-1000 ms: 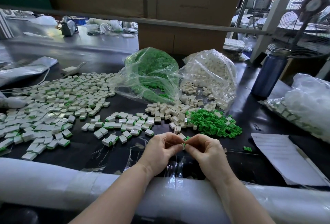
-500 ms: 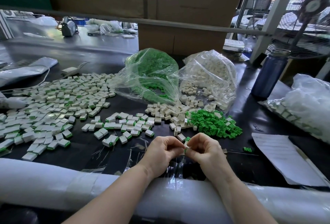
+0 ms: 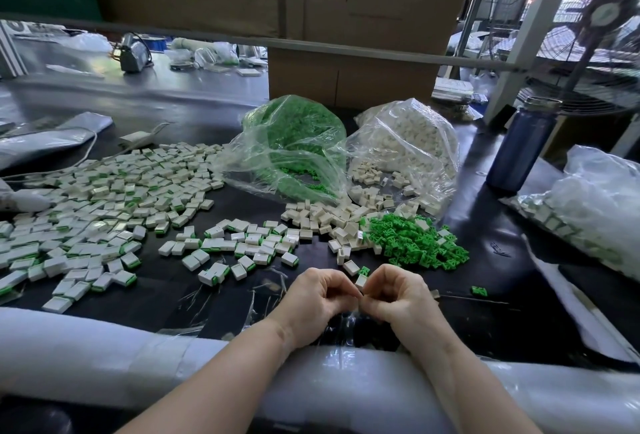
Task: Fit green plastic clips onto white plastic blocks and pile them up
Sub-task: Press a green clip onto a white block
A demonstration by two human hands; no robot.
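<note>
My left hand [image 3: 317, 298] and my right hand [image 3: 398, 295] meet near the table's front edge, fingers curled, both pinching one small white block [image 3: 361, 282] between their fingertips. Any clip on it is hidden by the fingers. Just beyond lie a loose white block [image 3: 350, 267] and a green clip [image 3: 364, 270]. A heap of green clips [image 3: 415, 243] sits to the right, bare white blocks [image 3: 329, 217] behind it. Fitted blocks with green edges spread in a small pile [image 3: 242, 243] and a large pile [image 3: 97, 205] to the left.
Two open clear bags stand behind: one of green clips [image 3: 294, 146], one of white blocks [image 3: 405, 146]. A blue bottle [image 3: 519, 146] and a bagged batch [image 3: 588, 205] are at right. A stray green clip [image 3: 479, 291] lies near white paper [image 3: 568, 309]. A padded white roll [image 3: 104, 354] lines the front edge.
Both hands stayed together at the front edge; the fingers worked the piece, and the green clip seen between them earlier is now hidden, with only the white block showing.
</note>
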